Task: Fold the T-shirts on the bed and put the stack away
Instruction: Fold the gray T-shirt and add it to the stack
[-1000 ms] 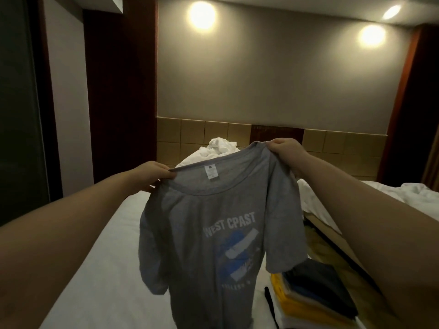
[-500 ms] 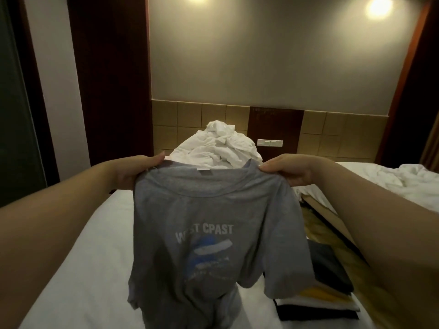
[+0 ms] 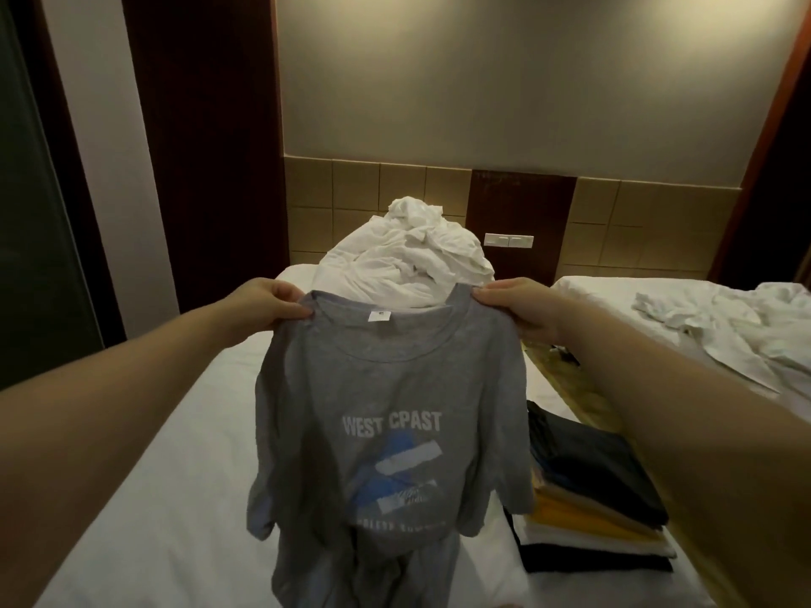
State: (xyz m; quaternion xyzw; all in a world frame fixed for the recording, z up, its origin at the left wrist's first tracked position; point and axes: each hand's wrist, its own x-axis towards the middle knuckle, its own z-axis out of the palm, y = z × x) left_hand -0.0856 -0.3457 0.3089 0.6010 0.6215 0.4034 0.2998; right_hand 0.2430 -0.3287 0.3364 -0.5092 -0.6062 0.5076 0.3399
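Bedding [image 3: 408, 265], white and crumpled, is heaped at the head of the bed [image 3: 153, 476], directly behind the grey T-shirt [image 3: 386, 388]. The shirt hangs over the mattress with its print facing the camera. Left hand [image 3: 263, 307] and right hand [image 3: 518, 311] each pinch a shoulder beside the collar, both in a narrow grip on the cloth. A stack of folded shirts [image 3: 592, 498] sits at the bed's right edge, just beside the hanging sleeve. Smooth white sheet stretches left of the shirt. Across a gap on the right stands a second bed [image 3: 614, 309] with rumpled linen.
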